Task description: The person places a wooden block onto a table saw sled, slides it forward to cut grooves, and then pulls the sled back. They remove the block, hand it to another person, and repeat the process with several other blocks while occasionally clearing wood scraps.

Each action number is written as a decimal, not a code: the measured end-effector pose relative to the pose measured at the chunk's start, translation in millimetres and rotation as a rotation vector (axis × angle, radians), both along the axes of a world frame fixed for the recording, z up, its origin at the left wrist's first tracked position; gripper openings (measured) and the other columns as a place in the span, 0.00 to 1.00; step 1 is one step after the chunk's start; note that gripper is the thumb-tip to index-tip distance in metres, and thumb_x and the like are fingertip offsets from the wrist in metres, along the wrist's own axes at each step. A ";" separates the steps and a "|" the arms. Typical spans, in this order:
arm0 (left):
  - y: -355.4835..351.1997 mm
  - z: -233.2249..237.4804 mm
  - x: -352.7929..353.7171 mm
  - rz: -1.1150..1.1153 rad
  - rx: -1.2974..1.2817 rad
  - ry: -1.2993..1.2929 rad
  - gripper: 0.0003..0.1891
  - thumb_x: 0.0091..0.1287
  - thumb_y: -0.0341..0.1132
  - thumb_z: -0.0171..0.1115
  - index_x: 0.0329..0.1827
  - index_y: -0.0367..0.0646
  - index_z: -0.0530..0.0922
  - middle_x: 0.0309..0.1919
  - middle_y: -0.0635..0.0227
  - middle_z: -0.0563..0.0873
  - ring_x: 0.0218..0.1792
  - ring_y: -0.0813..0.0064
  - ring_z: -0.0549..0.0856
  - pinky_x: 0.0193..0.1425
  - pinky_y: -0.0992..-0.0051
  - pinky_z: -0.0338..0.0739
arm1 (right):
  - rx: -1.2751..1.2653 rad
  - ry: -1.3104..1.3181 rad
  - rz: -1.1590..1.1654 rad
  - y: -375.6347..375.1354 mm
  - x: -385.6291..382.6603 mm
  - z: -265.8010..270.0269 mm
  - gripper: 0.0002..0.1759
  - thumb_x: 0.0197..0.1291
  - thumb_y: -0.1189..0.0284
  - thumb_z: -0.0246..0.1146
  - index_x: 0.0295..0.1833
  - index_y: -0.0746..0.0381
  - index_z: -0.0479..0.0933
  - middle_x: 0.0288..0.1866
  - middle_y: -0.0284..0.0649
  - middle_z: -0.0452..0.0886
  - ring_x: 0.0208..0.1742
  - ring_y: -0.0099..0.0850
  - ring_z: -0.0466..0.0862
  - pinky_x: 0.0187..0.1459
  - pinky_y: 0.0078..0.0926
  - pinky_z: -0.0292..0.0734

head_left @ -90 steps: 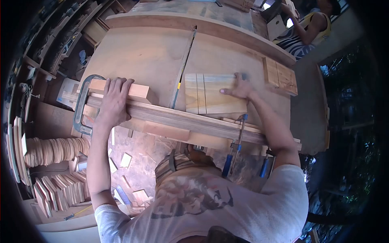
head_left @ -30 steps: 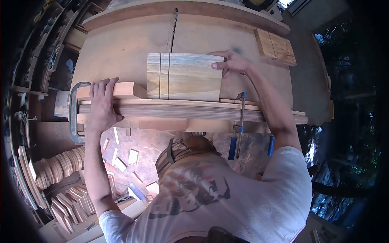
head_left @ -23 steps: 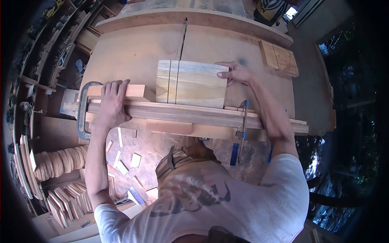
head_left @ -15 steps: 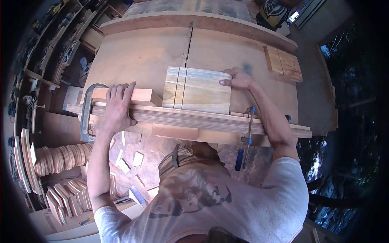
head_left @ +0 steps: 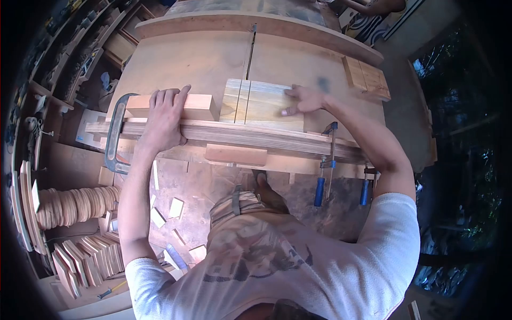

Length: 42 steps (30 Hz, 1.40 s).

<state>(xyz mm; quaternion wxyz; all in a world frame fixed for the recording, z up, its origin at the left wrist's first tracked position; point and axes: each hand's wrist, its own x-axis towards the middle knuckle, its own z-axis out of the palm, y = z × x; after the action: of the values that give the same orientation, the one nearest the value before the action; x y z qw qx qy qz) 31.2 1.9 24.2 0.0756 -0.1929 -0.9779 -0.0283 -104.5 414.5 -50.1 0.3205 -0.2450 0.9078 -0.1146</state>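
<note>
A pale flat board [head_left: 269,106] with two dark grooves running across its left part lies on the sled's wide panel [head_left: 186,58], its near edge against a layered wooden rail [head_left: 256,136]. My right hand [head_left: 306,100] is at the board's right end, thumb and fingers apart over its surface. Farther left, my left hand [head_left: 166,118] is wrapped over a wooden block [head_left: 200,106] and the rail, with the thumb on the near side. A black C-shaped clamp [head_left: 113,136] sits around the rail's left end. Ahead of the board runs a narrow slot [head_left: 250,53].
Two bar clamps with blue handles [head_left: 319,192] hang at the rail's right side. Another grooved wooden piece [head_left: 367,79] lies at the panel's right edge. Offcuts [head_left: 176,208] litter the floor. Stacked wood pieces [head_left: 80,208] stand at left. Another person [head_left: 373,16] is at far right.
My right hand has shifted from gripping the board's right edge to lying loosely over it, fingers spread. My left hand stays on the block and rail. The view has shifted, showing a second blue-handled clamp.
</note>
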 end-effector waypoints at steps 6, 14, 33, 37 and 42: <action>-0.6 0.1 -2.9 -0.048 0.021 0.010 0.69 0.28 0.31 0.88 0.85 0.43 0.62 0.67 0.53 0.77 0.71 0.49 0.74 0.86 0.44 0.60 | 0.164 -0.003 0.133 -23.0 76.4 29.9 0.72 0.53 0.23 0.69 0.86 0.69 0.61 0.92 0.68 0.40 0.92 0.60 0.45 0.90 0.56 0.46; -2.4 2.5 -10.5 -0.125 0.027 0.001 0.71 0.29 0.36 0.90 0.86 0.41 0.62 0.67 0.52 0.77 0.71 0.48 0.74 0.85 0.41 0.59 | -0.149 0.226 0.337 -15.2 85.8 8.3 0.57 0.36 0.55 0.78 0.75 0.73 0.73 0.80 0.73 0.66 0.85 0.62 0.64 0.85 0.55 0.61; 6.5 0.4 -149.2 -0.133 0.061 -0.009 0.76 0.22 0.35 0.93 0.87 0.47 0.62 0.66 0.57 0.77 0.69 0.50 0.74 0.81 0.48 0.60 | -0.167 0.244 0.220 -7.4 -43.7 14.1 0.49 0.31 0.58 0.77 0.65 0.70 0.81 0.75 0.65 0.76 0.77 0.63 0.76 0.81 0.45 0.71; 15.1 -0.5 -194.7 -0.102 0.037 -0.014 0.76 0.20 0.31 0.90 0.87 0.43 0.63 0.69 0.56 0.77 0.70 0.48 0.74 0.82 0.51 0.60 | -0.139 0.152 0.181 -6.4 -91.9 21.3 0.46 0.30 0.60 0.76 0.62 0.70 0.83 0.67 0.61 0.83 0.71 0.60 0.81 0.76 0.45 0.76; 21.4 -1.9 -261.9 -0.089 0.036 0.003 0.74 0.24 0.33 0.89 0.88 0.44 0.61 0.71 0.54 0.76 0.74 0.47 0.72 0.84 0.51 0.60 | -0.272 0.171 0.097 5.5 -155.3 12.5 0.42 0.30 0.64 0.77 0.59 0.71 0.84 0.50 0.57 0.90 0.53 0.54 0.89 0.59 0.43 0.84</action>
<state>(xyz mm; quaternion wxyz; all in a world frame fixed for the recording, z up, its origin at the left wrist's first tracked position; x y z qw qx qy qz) -230.7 23.3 22.3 0.0793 -0.2351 -0.9675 -0.0487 -259.8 420.0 -37.6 0.2113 -0.3386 0.8949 -0.1995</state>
